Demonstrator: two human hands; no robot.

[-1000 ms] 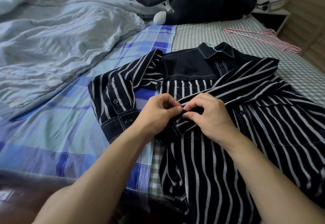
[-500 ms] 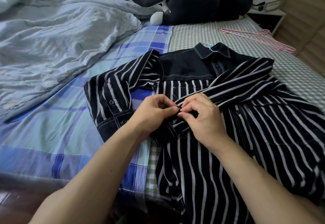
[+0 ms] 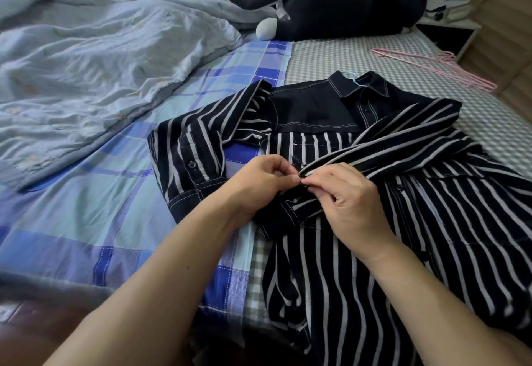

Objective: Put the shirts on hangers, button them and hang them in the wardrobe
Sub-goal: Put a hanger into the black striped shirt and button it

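Observation:
A dark navy shirt with white stripes (image 3: 431, 221) lies flat on the bed, collar away from me. A light blue hanger hook (image 3: 355, 80) sticks out at the collar. My left hand (image 3: 259, 181) and my right hand (image 3: 348, 201) meet at the shirt's front placket, mid-chest. Both pinch the placket edges with thumb and fingertips at one button spot. The button itself is hidden between my fingers. One striped sleeve lies folded across the chest just above my right hand.
Pink hangers (image 3: 437, 69) lie on the checked sheet at the far right, near a wooden wardrobe side (image 3: 512, 20). A black cat plush (image 3: 339, 6) lies at the head of the bed. A rumpled pale blue duvet (image 3: 86, 63) covers the left side.
My hands stay pinched at the same placket spot with only small finger shifts. The view has tipped slightly, so the shirt sits a little lower in frame.

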